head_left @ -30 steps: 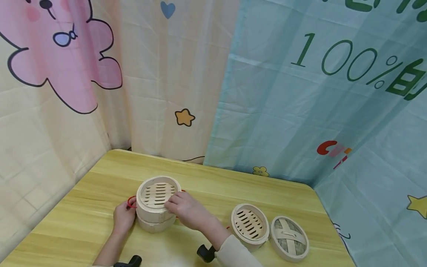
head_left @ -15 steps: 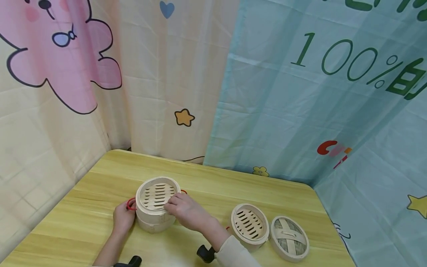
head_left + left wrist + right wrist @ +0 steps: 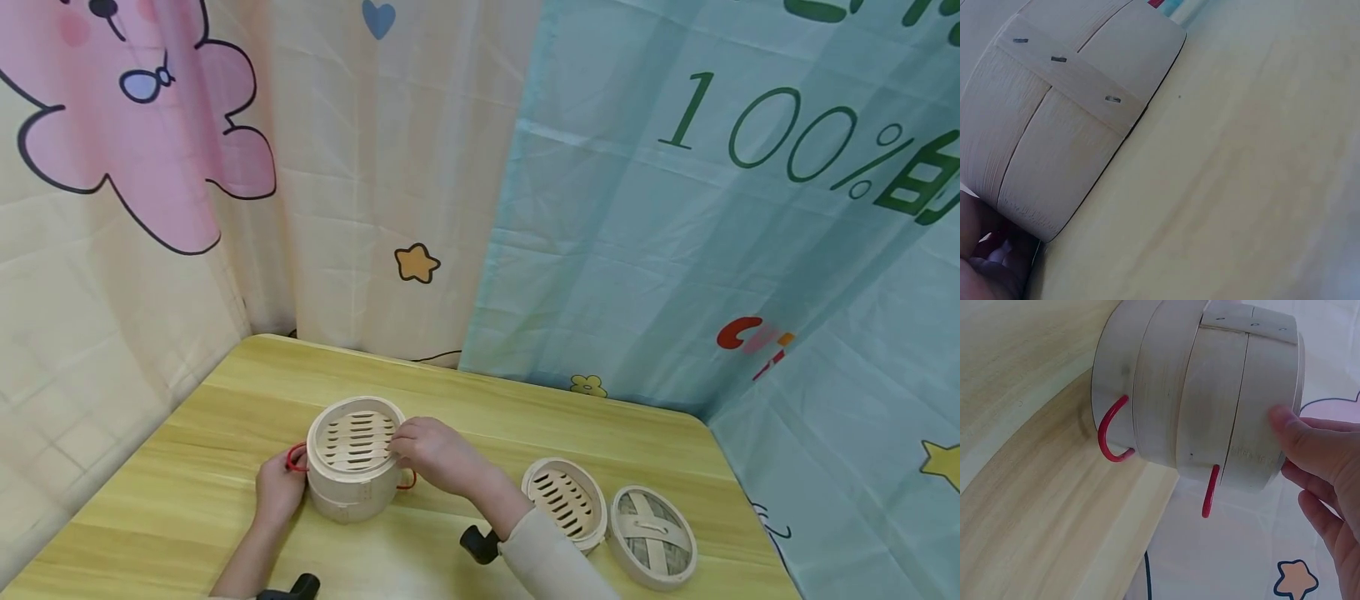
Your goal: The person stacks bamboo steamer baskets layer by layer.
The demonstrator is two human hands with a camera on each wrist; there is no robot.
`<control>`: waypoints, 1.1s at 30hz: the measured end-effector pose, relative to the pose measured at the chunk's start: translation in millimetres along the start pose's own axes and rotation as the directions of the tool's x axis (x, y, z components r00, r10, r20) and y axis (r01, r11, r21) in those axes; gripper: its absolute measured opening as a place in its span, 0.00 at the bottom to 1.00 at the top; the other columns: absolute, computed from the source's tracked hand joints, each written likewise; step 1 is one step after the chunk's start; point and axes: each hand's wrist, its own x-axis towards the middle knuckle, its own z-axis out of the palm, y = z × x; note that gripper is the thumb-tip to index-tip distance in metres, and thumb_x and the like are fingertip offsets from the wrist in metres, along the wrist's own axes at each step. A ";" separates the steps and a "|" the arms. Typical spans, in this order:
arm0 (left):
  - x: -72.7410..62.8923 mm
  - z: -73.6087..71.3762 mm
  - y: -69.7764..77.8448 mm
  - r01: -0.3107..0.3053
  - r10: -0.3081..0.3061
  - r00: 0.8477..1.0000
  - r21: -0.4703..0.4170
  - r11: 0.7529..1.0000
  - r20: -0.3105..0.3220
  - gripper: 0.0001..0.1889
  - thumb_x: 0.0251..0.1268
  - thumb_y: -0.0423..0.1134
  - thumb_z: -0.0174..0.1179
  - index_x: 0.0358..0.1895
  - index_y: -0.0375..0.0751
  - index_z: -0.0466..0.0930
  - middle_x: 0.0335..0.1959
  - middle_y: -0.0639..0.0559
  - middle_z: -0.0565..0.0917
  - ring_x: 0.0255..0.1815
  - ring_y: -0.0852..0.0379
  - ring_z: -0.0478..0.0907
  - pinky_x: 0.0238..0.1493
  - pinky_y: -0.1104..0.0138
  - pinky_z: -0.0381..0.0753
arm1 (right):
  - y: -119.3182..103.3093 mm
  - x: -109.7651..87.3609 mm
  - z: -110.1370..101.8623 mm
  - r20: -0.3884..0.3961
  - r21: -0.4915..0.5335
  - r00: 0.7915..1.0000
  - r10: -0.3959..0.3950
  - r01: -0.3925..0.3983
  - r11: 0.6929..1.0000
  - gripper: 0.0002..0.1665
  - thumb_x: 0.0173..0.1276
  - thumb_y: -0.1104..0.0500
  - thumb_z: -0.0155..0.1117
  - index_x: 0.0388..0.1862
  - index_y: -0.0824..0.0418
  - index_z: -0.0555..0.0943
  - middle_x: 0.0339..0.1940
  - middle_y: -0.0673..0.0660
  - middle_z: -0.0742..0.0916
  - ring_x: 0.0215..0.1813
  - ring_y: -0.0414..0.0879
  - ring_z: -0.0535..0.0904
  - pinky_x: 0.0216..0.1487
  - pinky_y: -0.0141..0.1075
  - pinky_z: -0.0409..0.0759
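Two round bamboo steamer baskets stand stacked at the table's left middle in the head view. The upper basket [image 3: 352,437] shows its slatted floor; the lower basket [image 3: 347,511] sits directly beneath. My right hand [image 3: 442,454] pinches the upper basket's right rim, thumb [image 3: 1288,425] outside and fingers over the edge. In the right wrist view, a red loop handle [image 3: 1210,490] hangs from the upper basket and another red loop [image 3: 1105,431] from the lower. My left hand [image 3: 279,492] holds the stack's left side by a red loop [image 3: 296,457]; its fingers [image 3: 985,278] are partly hidden.
To the right, a third steamer basket [image 3: 529,481] stands beside a woven bamboo lid [image 3: 651,525], partly covered by my right forearm. Patterned curtains [image 3: 390,167] hang behind the wooden table [image 3: 465,400]. Black wrist mounts [image 3: 480,543] show near both wrists.
My right hand has shifted right and back along the upper rim, uncovering a red loop below it. The seam between the two baskets looks tighter. My left hand stays in place.
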 end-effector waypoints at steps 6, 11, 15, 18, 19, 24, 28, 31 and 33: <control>-0.2 4.5 3.2 -0.007 0.007 0.999 -0.002 1.000 -0.042 0.09 0.58 0.26 0.55 0.38 0.23 0.80 0.34 0.33 0.82 0.39 0.40 0.77 0.39 0.59 0.73 | 1.0 -2.8 2.4 0.015 0.039 1.000 0.012 -0.013 0.999 0.09 0.60 0.61 0.65 0.40 0.58 0.82 0.40 0.50 0.82 0.48 0.41 0.75 0.57 0.26 0.64; -0.4 7.9 6.0 -0.008 0.007 0.995 -0.008 1.000 -0.098 0.07 0.56 0.27 0.55 0.28 0.24 0.81 0.25 0.36 0.81 0.28 0.47 0.74 0.30 0.59 0.70 | -1.1 -4.1 4.4 0.004 0.056 1.000 0.010 -0.010 0.998 0.09 0.62 0.60 0.63 0.41 0.59 0.82 0.42 0.51 0.82 0.49 0.41 0.75 0.55 0.25 0.66; -0.9 8.9 6.7 -0.003 0.001 0.993 -0.020 1.000 -0.118 0.06 0.54 0.25 0.54 0.25 0.24 0.79 0.23 0.36 0.80 0.26 0.47 0.72 0.29 0.58 0.69 | -4.8 -3.5 6.3 -0.020 0.039 1.000 -0.009 0.009 0.999 0.08 0.62 0.59 0.63 0.40 0.58 0.82 0.41 0.50 0.81 0.48 0.41 0.75 0.54 0.25 0.66; -1.4 9.4 6.3 0.003 -0.006 0.993 -0.025 1.000 -0.119 0.06 0.55 0.24 0.54 0.30 0.22 0.80 0.27 0.34 0.81 0.31 0.44 0.74 0.34 0.58 0.70 | -8.7 -2.6 7.3 -0.045 0.023 0.999 -0.019 0.020 1.000 0.07 0.62 0.58 0.64 0.38 0.58 0.81 0.40 0.50 0.81 0.47 0.41 0.75 0.54 0.25 0.66; -1.5 9.4 6.0 0.001 -0.004 0.993 -0.021 1.000 -0.119 0.07 0.56 0.24 0.54 0.32 0.22 0.80 0.29 0.33 0.81 0.33 0.44 0.75 0.35 0.58 0.70 | -10.1 -2.4 7.6 -0.056 0.022 0.998 -0.023 0.024 0.999 0.07 0.61 0.59 0.64 0.38 0.58 0.81 0.40 0.50 0.81 0.46 0.41 0.75 0.54 0.26 0.66; -1.5 8.8 4.5 0.003 -0.004 0.994 -0.011 1.000 -0.112 0.08 0.57 0.25 0.54 0.35 0.24 0.81 0.31 0.35 0.82 0.33 0.46 0.76 0.35 0.61 0.70 | -16.0 -0.7 8.4 -0.085 0.009 0.996 -0.026 0.027 1.000 0.07 0.60 0.58 0.65 0.37 0.58 0.81 0.38 0.49 0.81 0.44 0.41 0.75 0.52 0.25 0.67; -1.5 7.5 4.1 0.005 -0.006 0.994 -0.009 1.000 -0.105 0.08 0.58 0.26 0.54 0.35 0.24 0.81 0.31 0.35 0.82 0.34 0.47 0.76 0.34 0.64 0.70 | -18.9 0.7 8.7 -0.077 -0.005 0.997 -0.018 0.017 1.000 0.06 0.61 0.58 0.65 0.36 0.57 0.81 0.38 0.48 0.81 0.44 0.40 0.75 0.51 0.24 0.68; -1.6 7.0 3.7 0.002 -0.003 0.995 -0.012 1.000 -0.100 0.08 0.58 0.26 0.54 0.37 0.24 0.81 0.33 0.35 0.82 0.35 0.46 0.76 0.35 0.65 0.70 | -20.5 1.6 9.0 -0.076 -0.005 0.997 -0.017 0.016 1.000 0.06 0.61 0.58 0.64 0.36 0.57 0.81 0.37 0.48 0.81 0.43 0.40 0.75 0.50 0.25 0.68; -1.7 6.9 3.5 0.000 -0.001 0.995 -0.015 1.000 -0.101 0.08 0.58 0.26 0.54 0.37 0.24 0.81 0.33 0.34 0.82 0.36 0.45 0.77 0.35 0.66 0.70 | -21.2 2.0 9.2 -0.082 -0.006 0.996 -0.017 0.017 1.000 0.05 0.61 0.58 0.64 0.36 0.57 0.81 0.37 0.48 0.81 0.43 0.40 0.75 0.50 0.25 0.68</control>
